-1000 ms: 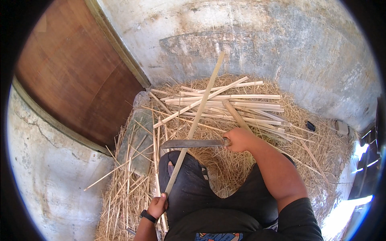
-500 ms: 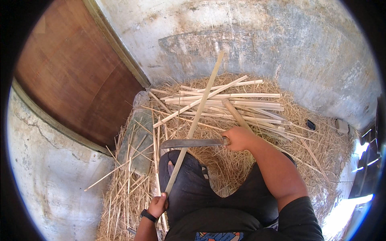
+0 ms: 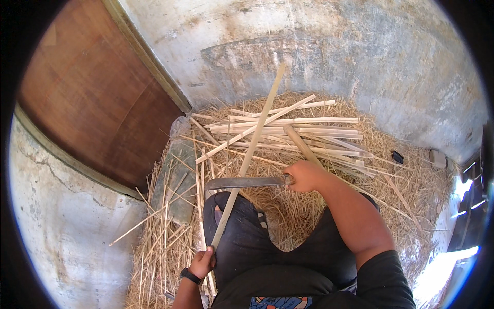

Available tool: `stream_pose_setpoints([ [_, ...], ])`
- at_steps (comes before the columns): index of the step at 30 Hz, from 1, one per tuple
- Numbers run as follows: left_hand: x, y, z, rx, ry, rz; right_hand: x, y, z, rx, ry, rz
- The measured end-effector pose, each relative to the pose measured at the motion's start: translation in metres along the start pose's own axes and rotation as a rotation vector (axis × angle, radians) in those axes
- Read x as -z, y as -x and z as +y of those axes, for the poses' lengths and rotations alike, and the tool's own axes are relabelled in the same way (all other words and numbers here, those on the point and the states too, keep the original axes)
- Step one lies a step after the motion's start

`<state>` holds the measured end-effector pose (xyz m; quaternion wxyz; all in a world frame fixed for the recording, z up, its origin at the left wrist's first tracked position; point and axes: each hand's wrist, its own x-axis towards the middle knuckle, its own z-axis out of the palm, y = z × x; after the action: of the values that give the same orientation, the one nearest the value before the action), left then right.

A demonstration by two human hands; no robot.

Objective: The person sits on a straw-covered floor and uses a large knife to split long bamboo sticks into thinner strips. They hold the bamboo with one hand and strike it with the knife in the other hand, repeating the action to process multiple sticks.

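Observation:
My left hand (image 3: 202, 262), with a dark watch on its wrist, pinches the near end of a long pale bamboo strip (image 3: 256, 135). The strip slants away over my left knee, its far end toward the wall. In my right hand (image 3: 304, 176) is the handle of a machete (image 3: 246, 183). Its dark blade points left and lies across the strip just beyond my knee. My fingers hide most of the handle. Past the blade, several split bamboo strips (image 3: 293, 122) lie in a loose pile, with a thicker round bamboo piece (image 3: 302, 143) among them.
Thin shavings (image 3: 154, 257) cover the ground on the left and around my legs. A brown door (image 3: 98, 98) stands at the left, a stained wall (image 3: 319, 56) ahead. A small black object (image 3: 398, 157) and a pale one (image 3: 438, 158) lie at the right.
Almost nothing differs. The strip's far end has shifted very slightly to the left; both hands keep their grip and the blade stays across the strip.

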<state>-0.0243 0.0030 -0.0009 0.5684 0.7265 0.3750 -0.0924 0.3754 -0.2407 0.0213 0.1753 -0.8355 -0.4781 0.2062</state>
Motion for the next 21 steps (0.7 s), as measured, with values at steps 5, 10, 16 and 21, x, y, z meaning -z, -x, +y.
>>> stream_pose_setpoints([
  [5, 0.0005, -0.0004, 0.0006, 0.01, 0.008, 0.006, -0.0002, -0.0006, 0.0008, 0.009, -0.011, -0.01],
  [10, 0.002, -0.0015, -0.0044, 0.008, 0.003, 0.01, -0.0006, -0.0019, 0.0008, 0.003, -0.013, -0.015],
  [16, 0.0027, -0.0038, -0.0079, 0.015, 0.006, 0.016, 0.0005, -0.0001, -0.0003, 0.005, -0.031, -0.014],
  [21, 0.0012, -0.0038, -0.0072, 0.024, 0.044, 0.02, -0.0003, -0.0016, 0.0006, 0.015, -0.021, -0.016],
])
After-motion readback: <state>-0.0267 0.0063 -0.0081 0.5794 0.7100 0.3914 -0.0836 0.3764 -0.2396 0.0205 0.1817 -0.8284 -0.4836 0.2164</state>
